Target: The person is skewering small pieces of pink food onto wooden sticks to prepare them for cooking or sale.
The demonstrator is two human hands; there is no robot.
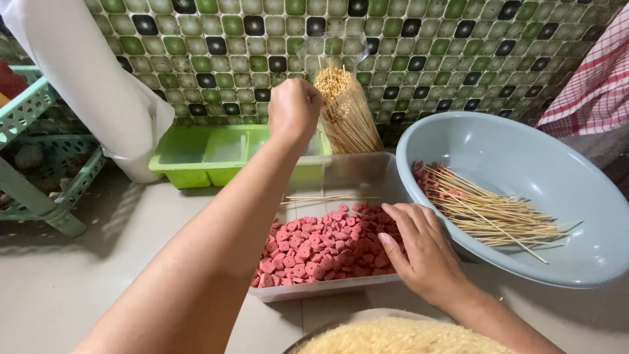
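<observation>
Biggest hazard first: the blue basin [524,164] at the right of the frame, tilted up against the clear tray [327,287], with loaded skewers [491,213] fanned across its inner slope. A nudge from the right forearm could, I'd say, shift it and send the sticks sliding.

Next, the tray in the centre, heaped with pink sausage slices [321,246]. The right hand [422,252] lies flat on the right end of the heap, fingers spread and pointing left; whether it pinches a slice I cannot tell. Pressing too hard there may push pieces over the low rim.

Then the upright bundle of bare bamboo skewers [344,111] in its clear bag, top centre against the tiled wall [426,52]. The left hand [295,108] is reaching up and closed in a fist right beside the stick tips, probably pinching one, though the stick itself is hidden. Pull crookedly and the whole bundle could topple toward the green tub [196,157] at centre left.

Smallest: a few loose skewers [327,197] lie across the tray's far edge, between both hands, easy to knock off.
</observation>
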